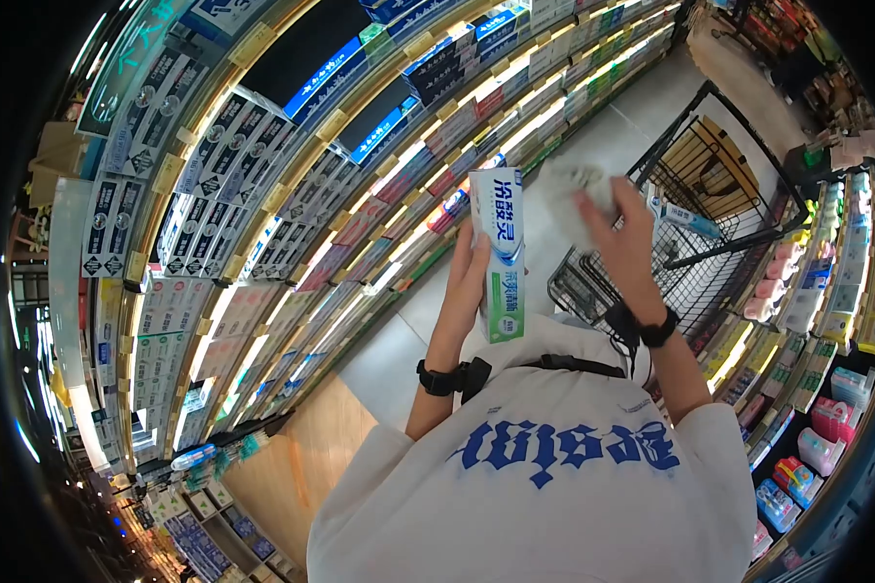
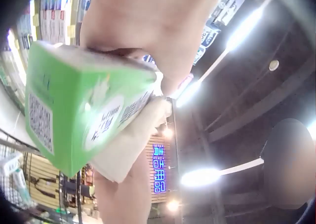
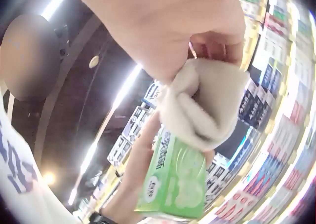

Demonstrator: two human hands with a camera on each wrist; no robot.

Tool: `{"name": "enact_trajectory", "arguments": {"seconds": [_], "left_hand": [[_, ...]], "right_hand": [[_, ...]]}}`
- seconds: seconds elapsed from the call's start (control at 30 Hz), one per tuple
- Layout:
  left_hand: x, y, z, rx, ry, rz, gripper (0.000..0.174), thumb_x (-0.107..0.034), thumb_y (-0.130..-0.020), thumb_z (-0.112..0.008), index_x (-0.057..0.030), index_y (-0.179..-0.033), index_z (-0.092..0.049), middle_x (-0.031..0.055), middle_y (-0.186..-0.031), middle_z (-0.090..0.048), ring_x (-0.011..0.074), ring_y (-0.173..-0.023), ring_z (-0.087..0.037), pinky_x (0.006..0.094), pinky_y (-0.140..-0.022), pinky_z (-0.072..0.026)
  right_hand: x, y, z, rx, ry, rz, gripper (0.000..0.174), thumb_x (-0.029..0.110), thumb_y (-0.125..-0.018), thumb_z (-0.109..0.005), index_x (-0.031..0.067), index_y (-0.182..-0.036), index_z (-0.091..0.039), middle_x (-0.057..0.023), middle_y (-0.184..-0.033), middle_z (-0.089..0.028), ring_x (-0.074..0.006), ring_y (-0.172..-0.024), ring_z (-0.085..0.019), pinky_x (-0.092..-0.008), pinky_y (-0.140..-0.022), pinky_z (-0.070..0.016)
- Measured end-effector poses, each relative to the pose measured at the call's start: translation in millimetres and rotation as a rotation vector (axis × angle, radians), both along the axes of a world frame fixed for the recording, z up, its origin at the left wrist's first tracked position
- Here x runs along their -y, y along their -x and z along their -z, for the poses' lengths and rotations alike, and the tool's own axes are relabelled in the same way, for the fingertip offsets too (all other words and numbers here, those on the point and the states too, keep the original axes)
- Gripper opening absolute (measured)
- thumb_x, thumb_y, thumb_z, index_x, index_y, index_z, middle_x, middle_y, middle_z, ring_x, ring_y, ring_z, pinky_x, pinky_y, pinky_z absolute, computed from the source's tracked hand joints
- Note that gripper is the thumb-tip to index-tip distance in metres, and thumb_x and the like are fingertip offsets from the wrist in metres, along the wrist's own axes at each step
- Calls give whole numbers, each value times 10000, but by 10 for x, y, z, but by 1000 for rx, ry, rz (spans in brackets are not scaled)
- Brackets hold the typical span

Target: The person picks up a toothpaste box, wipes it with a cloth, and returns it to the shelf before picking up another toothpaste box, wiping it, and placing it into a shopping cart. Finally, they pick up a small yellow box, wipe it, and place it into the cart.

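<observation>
My left hand (image 1: 470, 267) grips a white, blue and green toothpaste box (image 1: 506, 255) by its side, held upright in front of my chest. Its green end (image 2: 54, 100) faces the left wrist camera. A white cloth (image 1: 574, 194), blurred in the head view, is pinched by my right hand (image 1: 629, 238), just right of the box. In the right wrist view the cloth (image 3: 210, 103) looks folded and bunched under curled fingers. There it overlaps the upper part of the green box (image 3: 175, 177).
A black wire shopping cart (image 1: 695, 262) stands ahead on the right, holding a blue-and-white carton (image 1: 690, 219) and a brown cardboard piece (image 1: 717, 155). Shelves of boxed goods (image 1: 233, 146) line the left side. More shelves with packets (image 1: 826, 418) run along the right.
</observation>
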State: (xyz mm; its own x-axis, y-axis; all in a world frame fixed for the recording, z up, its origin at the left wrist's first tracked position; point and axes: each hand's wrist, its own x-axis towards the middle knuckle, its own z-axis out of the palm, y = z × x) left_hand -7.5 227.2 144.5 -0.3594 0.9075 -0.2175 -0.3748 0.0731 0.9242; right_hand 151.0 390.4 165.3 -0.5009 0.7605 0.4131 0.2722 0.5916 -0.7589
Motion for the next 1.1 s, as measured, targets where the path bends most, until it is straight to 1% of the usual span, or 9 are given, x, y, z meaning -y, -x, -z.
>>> {"name": "enact_trajectory", "arguments": {"seconds": [0.07, 0.2, 0.3, 0.47, 0.53, 0.7, 0.8, 1.0, 1.1], "left_hand": [[-31, -92, 51, -35, 14, 24, 522, -406, -1092, -308, -81, -1499, -285, 198, -1103, -654, 245, -896, -690, 395, -773, -582], [-99, -113, 122, -7, -55, -65, 465, -410, -1095, -316, -74, -1410, -383, 160, -1097, -645, 222, -921, -677, 364, -812, -581], [-99, 92, 243, 36, -101, -381, 380, -356, -1092, -407, -55, -1308, -490, 68, -1090, -635, 136, -1001, -635, 293, -848, -546], [-49, 178, 214, -156, -53, -432, 472, -342, -1087, -435, -18, -1430, -451, 78, -1179, -633, 111, -1022, -611, 272, -850, -516], [-100, 104, 74, -102, -71, -435, 405, -361, -1095, -404, -39, -1313, -520, 40, -1075, -633, 79, -922, -606, 248, -797, -510], [-80, 29, 194, -355, 16, -218, 436, -325, -1097, -391, -54, -1435, -440, 58, -1141, -621, 90, -936, -595, 258, -811, -505], [-105, -26, 373, -205, -117, -356, 502, -280, -1086, -434, -48, -1516, -319, 88, -1227, -593, 128, -1080, -565, 277, -944, -465], [-102, 272, 106, -173, -99, -583, 423, -363, -1071, -479, -59, -1360, -432, 60, -1060, -614, 105, -865, -626, 271, -702, -544], [-26, 364, 206, -18, -151, -566, 428, -333, -1052, -531, -42, -1352, -436, 74, -1030, -628, 132, -851, -646, 292, -682, -552]], "right_hand": [[-65, 39, -91, -104, -44, 90, 241, 62, -838, -731, -10, -1062, -678, -113, -860, -613, -229, -753, -624, -336, -620, -480], [153, 226, -97, -90, 173, -221, 319, -22, -801, -713, 24, -1116, -695, -114, -991, -617, -291, -827, -631, -321, -756, -520], [408, 181, -71, -9, 70, -465, 416, -67, -753, -720, 91, -1138, -718, -88, -1028, -624, -279, -885, -640, -317, -808, -542], [460, 135, 92, 105, 260, -794, 477, -84, -729, -705, 119, -1161, -709, -79, -1063, -632, -274, -926, -645, -339, -834, -554], [339, 196, 77, 38, 162, -651, 473, -76, -741, -697, 108, -1177, -698, -86, -1051, -634, -274, -927, -646, -342, -826, -552], [23, 366, -206, -129, 82, -277, 467, -66, -738, -685, 79, -1182, -682, -115, -1018, -618, -276, -893, -634, -338, -770, -541], [195, 353, -224, -86, 111, -503, 486, -75, -715, -700, 78, -1175, -684, -107, -1001, -601, -269, -879, -630, -328, -753, -543], [381, 105, 35, 55, 375, -961, 488, -112, -692, -716, 104, -1129, -718, -70, -962, -583, -223, -886, -617, -312, -777, -543], [149, 53, -94, 81, 267, -795, 387, -20, -752, -744, 44, -1129, -689, -80, -938, -593, -216, -870, -611, -318, -757, -523]]}}
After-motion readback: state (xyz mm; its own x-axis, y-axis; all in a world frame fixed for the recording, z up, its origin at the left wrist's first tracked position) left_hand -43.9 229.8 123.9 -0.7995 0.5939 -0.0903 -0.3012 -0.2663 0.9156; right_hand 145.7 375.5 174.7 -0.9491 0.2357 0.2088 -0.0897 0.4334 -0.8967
